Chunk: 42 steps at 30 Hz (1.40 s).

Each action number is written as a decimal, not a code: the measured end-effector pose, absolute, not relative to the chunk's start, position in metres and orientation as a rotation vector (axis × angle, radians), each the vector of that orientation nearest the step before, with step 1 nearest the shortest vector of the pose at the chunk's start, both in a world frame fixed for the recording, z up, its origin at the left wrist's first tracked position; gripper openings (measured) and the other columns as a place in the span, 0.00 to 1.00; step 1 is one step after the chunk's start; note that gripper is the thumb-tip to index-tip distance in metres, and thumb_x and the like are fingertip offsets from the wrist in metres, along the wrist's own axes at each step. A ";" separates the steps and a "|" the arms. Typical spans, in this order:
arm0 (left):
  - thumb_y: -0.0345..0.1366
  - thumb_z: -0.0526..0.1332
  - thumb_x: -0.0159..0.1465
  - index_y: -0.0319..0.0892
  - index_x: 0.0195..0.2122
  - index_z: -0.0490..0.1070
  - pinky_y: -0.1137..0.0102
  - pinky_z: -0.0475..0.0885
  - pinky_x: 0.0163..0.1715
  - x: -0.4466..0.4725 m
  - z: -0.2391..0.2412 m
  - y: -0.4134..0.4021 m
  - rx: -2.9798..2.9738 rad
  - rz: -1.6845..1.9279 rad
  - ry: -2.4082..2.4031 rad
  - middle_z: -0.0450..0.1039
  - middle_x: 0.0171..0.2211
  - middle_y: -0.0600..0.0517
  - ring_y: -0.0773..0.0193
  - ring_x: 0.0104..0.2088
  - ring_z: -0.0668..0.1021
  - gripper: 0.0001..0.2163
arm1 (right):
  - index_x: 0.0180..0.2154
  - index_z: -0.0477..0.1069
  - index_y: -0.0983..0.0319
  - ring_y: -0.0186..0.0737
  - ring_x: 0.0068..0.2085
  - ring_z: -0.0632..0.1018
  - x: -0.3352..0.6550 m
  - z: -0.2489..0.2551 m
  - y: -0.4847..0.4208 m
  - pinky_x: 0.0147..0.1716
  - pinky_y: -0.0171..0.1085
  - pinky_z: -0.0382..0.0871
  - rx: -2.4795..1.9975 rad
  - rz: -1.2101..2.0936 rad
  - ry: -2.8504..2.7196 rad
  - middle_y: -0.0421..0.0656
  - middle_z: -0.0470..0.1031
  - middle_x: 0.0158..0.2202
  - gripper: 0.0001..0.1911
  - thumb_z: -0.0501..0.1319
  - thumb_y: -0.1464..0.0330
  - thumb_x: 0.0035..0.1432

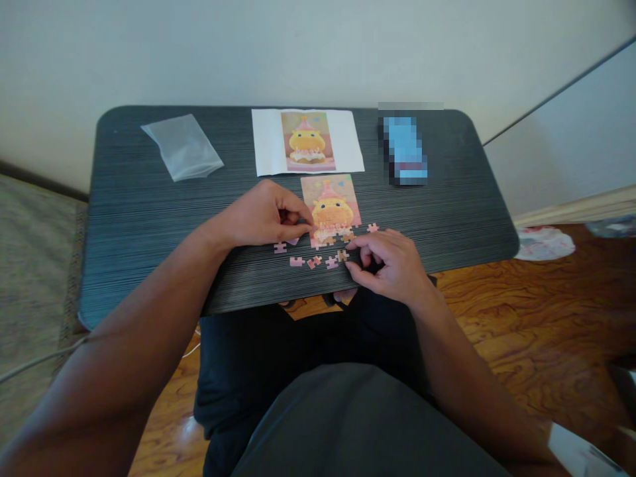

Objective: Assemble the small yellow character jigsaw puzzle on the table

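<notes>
A partly assembled jigsaw puzzle (330,202) showing a yellow character on pink lies in the middle of the dark table (149,218). My left hand (263,215) rests at its lower left edge, fingers pinched together against the pieces there. My right hand (390,265) sits at the lower right, thumb and forefinger pinching a loose piece (342,255). Several loose pink pieces (297,261) lie along the table's near edge between my hands.
A reference picture sheet (308,140) lies behind the puzzle. A clear plastic bag (183,146) is at the back left. A blurred blue object (405,149) stands at the back right. Wooden floor lies to the right, a rug to the left.
</notes>
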<state>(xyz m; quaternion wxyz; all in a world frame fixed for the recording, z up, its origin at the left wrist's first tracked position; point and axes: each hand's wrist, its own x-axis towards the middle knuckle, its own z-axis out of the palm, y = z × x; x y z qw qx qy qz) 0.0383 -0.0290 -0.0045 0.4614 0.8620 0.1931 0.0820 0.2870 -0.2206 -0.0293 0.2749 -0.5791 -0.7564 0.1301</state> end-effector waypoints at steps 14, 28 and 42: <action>0.37 0.68 0.66 0.39 0.42 0.86 0.72 0.58 0.22 0.039 -0.006 -0.028 2.129 0.205 0.464 0.76 0.24 0.52 0.72 0.21 0.68 0.09 | 0.44 0.78 0.55 0.38 0.27 0.73 0.288 -0.031 -0.219 0.38 0.42 0.64 -1.558 0.339 -2.077 0.32 0.73 0.23 0.06 0.68 0.64 0.64; 0.38 0.69 0.66 0.40 0.43 0.87 0.73 0.59 0.22 0.038 -0.007 -0.029 2.144 0.212 0.460 0.76 0.24 0.52 0.72 0.21 0.70 0.10 | 0.43 0.77 0.55 0.36 0.26 0.74 0.288 -0.034 -0.219 0.38 0.40 0.66 -1.566 0.373 -2.022 0.30 0.73 0.23 0.07 0.69 0.65 0.63; 0.38 0.68 0.66 0.40 0.41 0.86 0.72 0.57 0.21 0.039 -0.006 -0.030 2.113 0.210 0.473 0.76 0.24 0.52 0.72 0.20 0.69 0.09 | 0.44 0.79 0.57 0.30 0.23 0.74 0.289 -0.032 -0.226 0.24 0.34 0.68 -1.539 0.513 -1.793 0.35 0.82 0.30 0.07 0.70 0.67 0.62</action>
